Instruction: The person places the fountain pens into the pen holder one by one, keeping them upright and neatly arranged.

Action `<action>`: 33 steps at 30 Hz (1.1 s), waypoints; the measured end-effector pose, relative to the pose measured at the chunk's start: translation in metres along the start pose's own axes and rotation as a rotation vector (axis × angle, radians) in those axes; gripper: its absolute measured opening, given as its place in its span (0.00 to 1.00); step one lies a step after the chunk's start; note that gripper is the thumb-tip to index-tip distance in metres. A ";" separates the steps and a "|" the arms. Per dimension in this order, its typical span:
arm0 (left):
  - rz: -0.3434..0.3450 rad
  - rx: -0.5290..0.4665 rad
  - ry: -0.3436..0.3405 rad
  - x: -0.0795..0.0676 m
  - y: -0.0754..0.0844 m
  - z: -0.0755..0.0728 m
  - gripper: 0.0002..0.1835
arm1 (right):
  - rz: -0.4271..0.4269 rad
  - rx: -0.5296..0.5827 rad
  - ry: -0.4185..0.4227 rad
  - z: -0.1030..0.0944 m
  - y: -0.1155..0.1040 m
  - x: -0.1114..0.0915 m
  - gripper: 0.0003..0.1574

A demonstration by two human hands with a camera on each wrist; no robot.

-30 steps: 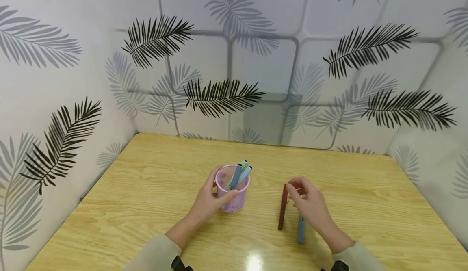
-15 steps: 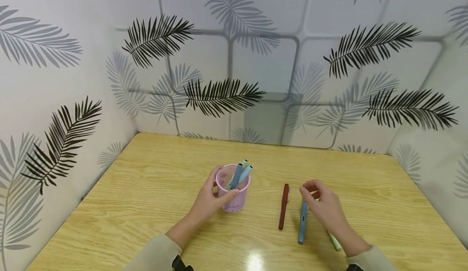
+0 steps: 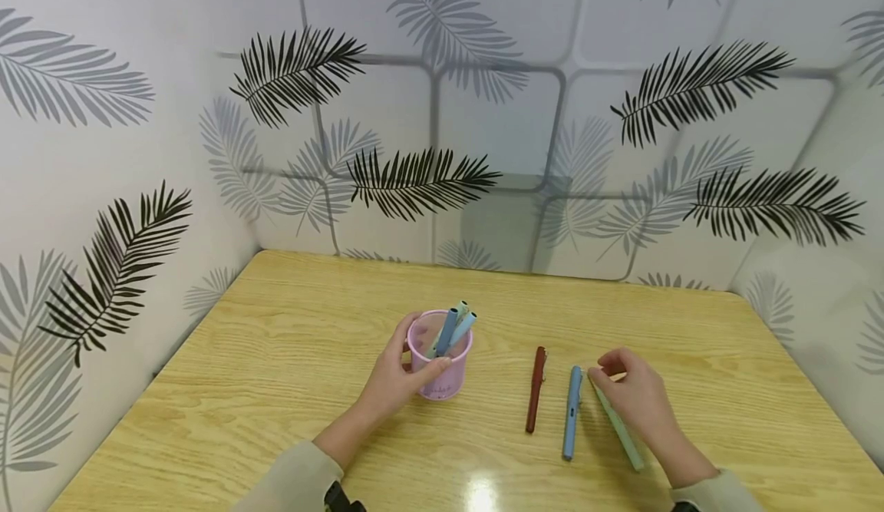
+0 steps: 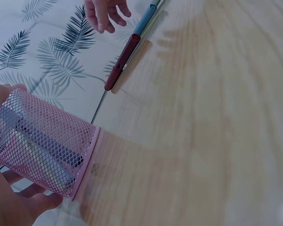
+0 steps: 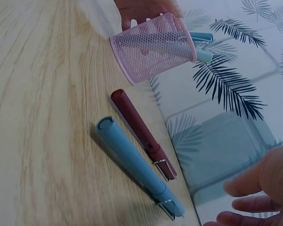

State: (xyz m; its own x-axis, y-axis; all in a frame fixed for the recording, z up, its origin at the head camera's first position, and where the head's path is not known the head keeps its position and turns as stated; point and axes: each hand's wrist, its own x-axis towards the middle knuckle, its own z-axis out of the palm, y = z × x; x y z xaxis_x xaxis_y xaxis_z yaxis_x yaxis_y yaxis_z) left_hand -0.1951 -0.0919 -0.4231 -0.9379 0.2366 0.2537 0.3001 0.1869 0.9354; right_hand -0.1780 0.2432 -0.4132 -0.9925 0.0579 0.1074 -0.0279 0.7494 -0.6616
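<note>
A pink mesh pen holder (image 3: 445,381) stands on the table with several pens (image 3: 447,331) leaning in it, blue and pale green among them. My left hand (image 3: 395,380) grips its side, thumb toward the front. To the right lie a dark red pen (image 3: 536,391), a blue pen (image 3: 572,414) and a light green pen (image 3: 624,434), roughly side by side. Over the far end of the green pen hovers my right hand (image 3: 638,397), its fingers loosely bent. The right wrist view shows that hand's thumb and fingers (image 5: 254,203) apart, with nothing between them.
The light wooden table (image 3: 311,297) meets a leaf-patterned wall (image 3: 387,128) at its back edge, and similar panels rise at both sides. A bright light reflection (image 3: 481,493) shows near the front of the tabletop.
My right hand has moved right, from beside the red pen, past the blue pen, to the green pen, uncovering the pens. My left hand and the pen holder have stayed in place.
</note>
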 end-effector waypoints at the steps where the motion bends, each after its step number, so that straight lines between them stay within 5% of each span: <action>1: 0.002 -0.001 -0.003 0.000 0.000 0.000 0.40 | 0.002 -0.012 -0.008 -0.001 0.002 0.000 0.18; 11: 0.000 0.003 0.000 0.000 0.000 -0.002 0.40 | 0.018 -0.147 -0.094 -0.002 0.014 0.003 0.23; 33: -0.002 0.004 -0.007 0.000 0.001 -0.001 0.41 | 0.106 -0.171 -0.203 0.007 0.025 0.006 0.29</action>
State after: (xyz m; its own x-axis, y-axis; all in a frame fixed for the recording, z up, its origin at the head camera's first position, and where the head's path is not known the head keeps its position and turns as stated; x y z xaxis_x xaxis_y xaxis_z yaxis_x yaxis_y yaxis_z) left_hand -0.1948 -0.0924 -0.4216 -0.9372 0.2431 0.2502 0.2991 0.1908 0.9349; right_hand -0.1853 0.2581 -0.4343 -0.9928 0.0214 -0.1176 0.0804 0.8474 -0.5249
